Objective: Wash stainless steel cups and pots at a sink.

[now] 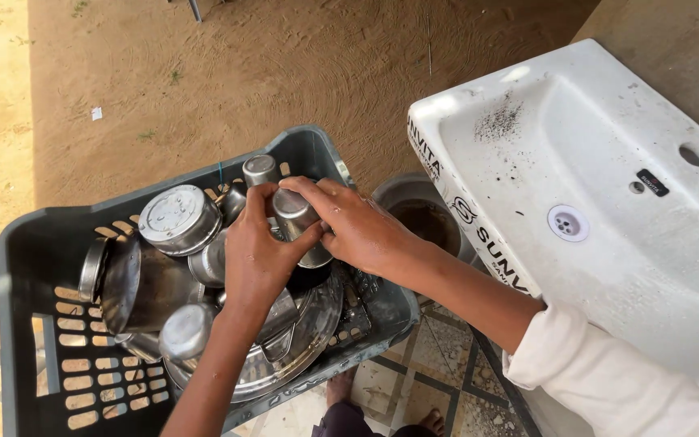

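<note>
Left hand [256, 259] and right hand [357, 226] both wrapped around one steel cup [297, 222], at 2 o'clock in the dark crate [34, 243]. Likely to slip and clatter if wet. Crate crowded: more cups, a lidded tin [178, 218] at 11, wide plate [309, 340] beneath; sink [608, 146] empty.

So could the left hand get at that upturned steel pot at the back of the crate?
Probably yes: the left hand, now on a steel cup, is close to the upturned pot, which lies uncovered on top.
</note>
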